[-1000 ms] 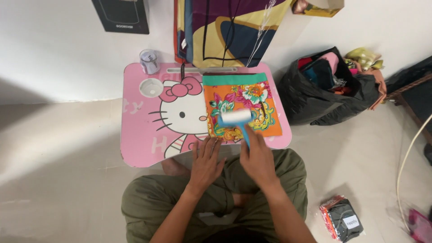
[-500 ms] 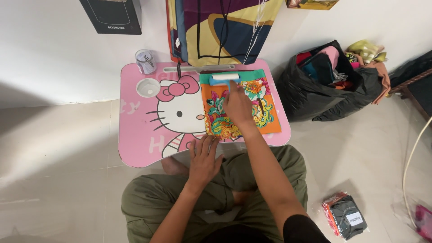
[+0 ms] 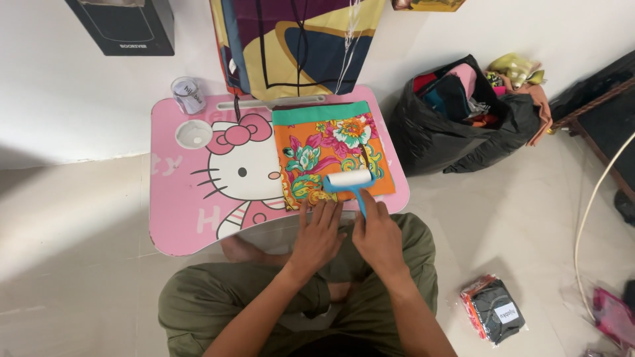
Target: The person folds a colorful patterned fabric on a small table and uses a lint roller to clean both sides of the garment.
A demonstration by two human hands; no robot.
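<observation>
A folded orange floral cloth (image 3: 331,149) with a green band lies on the right half of a pink cartoon-cat lap table (image 3: 192,198). My right hand (image 3: 378,235) grips the blue handle of a lint roller (image 3: 348,182), whose white roll rests on the cloth's near edge. My left hand (image 3: 319,235) lies flat with fingers spread at the near edge of the cloth, just left of the roller.
A small clear cup (image 3: 188,94) stands at the table's far left corner. A black bag (image 3: 456,125) full of clothes sits to the right by the wall. A wrapped dark packet (image 3: 495,311) lies on the floor at my right. A patterned cloth (image 3: 297,39) hangs behind the table.
My right hand has drawn the roller back from the cloth's far green edge to its near edge. My left hand moved up from my lap to the cloth's edge.
</observation>
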